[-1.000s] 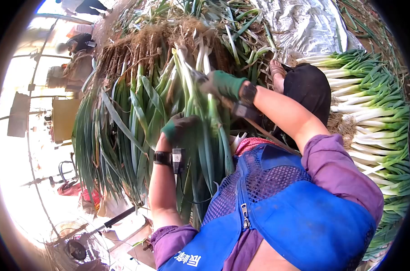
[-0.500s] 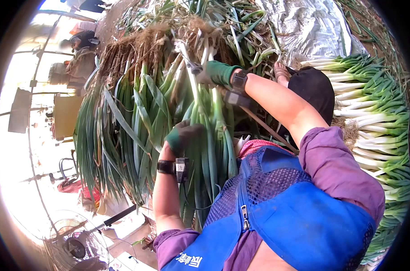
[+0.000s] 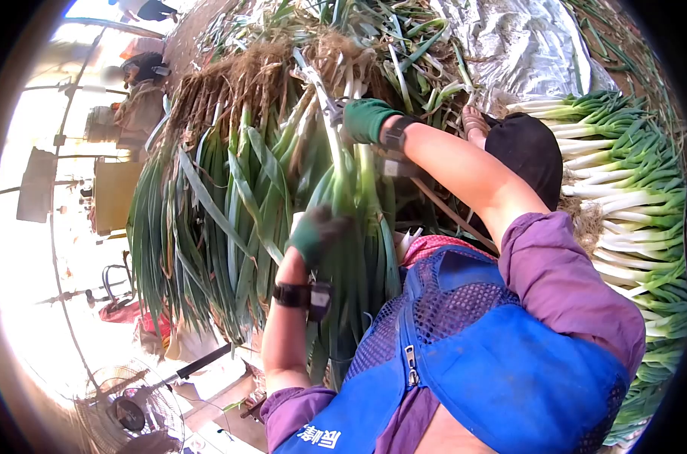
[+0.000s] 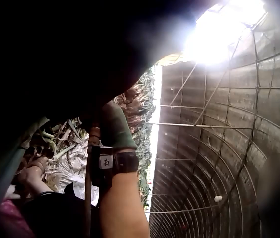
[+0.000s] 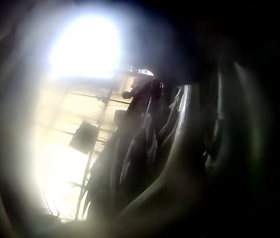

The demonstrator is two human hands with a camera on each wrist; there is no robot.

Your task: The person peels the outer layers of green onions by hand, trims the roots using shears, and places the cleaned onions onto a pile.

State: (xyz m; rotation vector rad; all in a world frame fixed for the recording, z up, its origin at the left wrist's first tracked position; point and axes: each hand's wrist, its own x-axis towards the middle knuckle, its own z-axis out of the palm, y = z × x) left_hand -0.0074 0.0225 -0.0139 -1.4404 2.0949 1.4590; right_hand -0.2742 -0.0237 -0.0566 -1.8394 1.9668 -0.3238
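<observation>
Your gloved left hand [image 3: 318, 233] has drawn nearer the blue vest [image 3: 502, 363] than one second earlier; its wrist box [image 3: 320, 301] has turned, and the white label formerly facing the head camera is now hidden. Your right hand [image 3: 368, 121], with the grey tool [image 3: 334, 113], has shifted farther from the vest. The pale shaft of the green onion [image 3: 336, 149] beside that tool now extends farther from the vest.

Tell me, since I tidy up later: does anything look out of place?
Loose leaves lie strewn beyond the rooty onion pile, and the silvery sheet beside them is crumpled; both look untidy against the neat onion row.
</observation>
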